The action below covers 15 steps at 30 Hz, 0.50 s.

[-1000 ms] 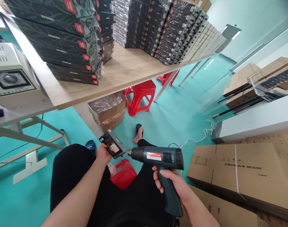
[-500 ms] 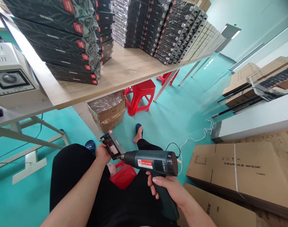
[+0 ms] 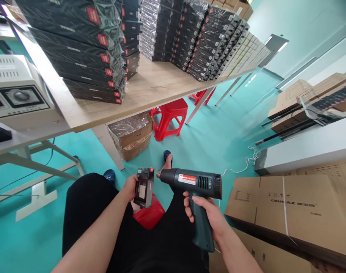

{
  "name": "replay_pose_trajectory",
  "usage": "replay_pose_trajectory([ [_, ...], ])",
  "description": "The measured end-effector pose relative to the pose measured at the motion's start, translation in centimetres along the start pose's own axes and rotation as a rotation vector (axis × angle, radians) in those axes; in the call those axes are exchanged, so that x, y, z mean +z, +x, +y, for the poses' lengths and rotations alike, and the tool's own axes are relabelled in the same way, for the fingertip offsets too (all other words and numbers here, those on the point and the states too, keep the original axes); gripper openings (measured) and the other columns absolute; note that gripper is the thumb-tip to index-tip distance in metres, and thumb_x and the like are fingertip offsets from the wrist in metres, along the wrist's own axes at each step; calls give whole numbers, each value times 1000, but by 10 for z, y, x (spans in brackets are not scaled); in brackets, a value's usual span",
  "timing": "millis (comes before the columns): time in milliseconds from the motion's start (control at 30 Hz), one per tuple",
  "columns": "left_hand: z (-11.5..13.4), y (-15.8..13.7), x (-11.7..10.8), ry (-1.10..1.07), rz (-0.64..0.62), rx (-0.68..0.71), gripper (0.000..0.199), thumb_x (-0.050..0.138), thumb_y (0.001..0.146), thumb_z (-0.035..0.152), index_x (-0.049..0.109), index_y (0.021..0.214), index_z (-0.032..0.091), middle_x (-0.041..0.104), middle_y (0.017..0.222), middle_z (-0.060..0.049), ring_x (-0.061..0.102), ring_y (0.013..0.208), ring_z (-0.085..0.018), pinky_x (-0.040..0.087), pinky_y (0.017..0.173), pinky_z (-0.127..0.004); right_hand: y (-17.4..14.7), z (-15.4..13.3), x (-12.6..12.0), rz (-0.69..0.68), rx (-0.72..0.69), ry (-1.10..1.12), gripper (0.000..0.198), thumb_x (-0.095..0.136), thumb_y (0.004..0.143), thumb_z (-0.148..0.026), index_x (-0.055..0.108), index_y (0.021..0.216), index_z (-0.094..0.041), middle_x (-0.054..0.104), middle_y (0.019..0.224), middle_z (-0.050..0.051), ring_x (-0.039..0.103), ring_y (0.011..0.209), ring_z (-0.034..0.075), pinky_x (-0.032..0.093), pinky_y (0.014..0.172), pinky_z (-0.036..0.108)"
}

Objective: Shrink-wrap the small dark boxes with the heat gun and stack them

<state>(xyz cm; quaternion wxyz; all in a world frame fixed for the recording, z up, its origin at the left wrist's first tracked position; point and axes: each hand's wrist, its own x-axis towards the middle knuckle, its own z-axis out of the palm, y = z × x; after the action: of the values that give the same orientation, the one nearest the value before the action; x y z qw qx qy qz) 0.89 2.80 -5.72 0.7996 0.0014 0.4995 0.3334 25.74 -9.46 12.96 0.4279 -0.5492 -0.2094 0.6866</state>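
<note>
A small black box (image 3: 143, 188) with a pale patch on its face is gripped along its left side by my left hand (image 3: 130, 188). My right hand (image 3: 205, 210) is wrapped round the handle of a dark green heat gun (image 3: 196, 182) with a red and white label. The metal nozzle points left at the box, a short gap from its right side. Both are above my lap. A red plastic stool (image 3: 150, 216) shows partly beneath the box, between my legs.
Film-wrapped black boxes (image 3: 87, 60) are stacked on the wooden table (image 3: 158, 85) ahead. A machine with a dial (image 3: 19, 94) stands left. Under the table are an open carton (image 3: 133, 136) and a red stool (image 3: 171, 115). Large cartons (image 3: 287, 204) line the right; a white cable (image 3: 247, 163) crosses the floor.
My left hand has turned the box more upright and moved it slightly right. The heat gun has shifted right and up, its nozzle now beside the box's right side. The view has shifted slightly.
</note>
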Motion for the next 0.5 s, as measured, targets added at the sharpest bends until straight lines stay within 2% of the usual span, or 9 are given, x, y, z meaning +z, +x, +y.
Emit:
replay_pose_trajectory([
  [100,0,-2,0,54,19,-58,19,50,48,22,52,67,20,60,54,-7,57,47,-24,48,44,-36,2,-7,-2,-30,-5,-9,28,57,85,-30,65,104,-12,65,83,8,59,63,15,47,52,26],
  [300,-2,-1,1,118,40,-61,16,49,48,24,49,64,21,59,52,-7,54,44,-22,44,39,-33,2,-9,2,-51,2,-21,28,57,84,-30,65,103,-12,65,82,8,60,63,16,48,52,25],
  [500,-6,2,-2,145,60,-39,12,50,49,24,46,60,23,52,44,-3,48,39,-19,41,37,-31,8,-15,13,-21,8,-26,27,59,81,-29,66,100,-11,65,79,7,60,60,15,48,50,25],
])
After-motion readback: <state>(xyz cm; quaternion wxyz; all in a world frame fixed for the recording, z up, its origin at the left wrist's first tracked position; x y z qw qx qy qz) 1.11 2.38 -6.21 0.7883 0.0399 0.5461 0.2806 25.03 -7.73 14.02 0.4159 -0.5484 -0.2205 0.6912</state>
